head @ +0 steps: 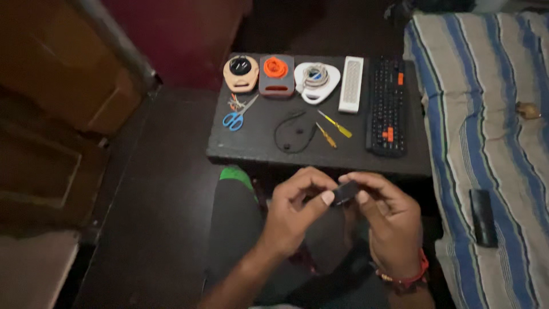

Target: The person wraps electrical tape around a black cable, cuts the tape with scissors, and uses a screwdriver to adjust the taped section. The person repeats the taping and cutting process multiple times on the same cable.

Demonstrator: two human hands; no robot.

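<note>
A person sits at a low dark table [257, 150], knees tucked against its near edge. Both hands meet just in front of that edge: the left hand [294, 214] and the right hand [389, 220] pinch a small black object [345, 193] between thumbs and fingertips, fingers curled closed around it, off the tabletop.

Along the table's far edge stand three cable holders in a row: a tan one [241, 73], a grey one with an orange reel [276, 75] and a white one [316, 81], then a white perforated bar [351, 83]. A black keyboard [386, 106] with a few orange keys fills the right end. Blue-handled scissors [237, 116] lie near the left edge; a looped black cord [291, 131] and two yellow-handled screwdrivers [334, 127] sit mid-table.

The room is dim, the floor dark. A striped blue-and-white bedcover [486, 126] lies to the right, with a flat black device [483, 217] on it. Brown wooden furniture [63, 86] stands to the left.
</note>
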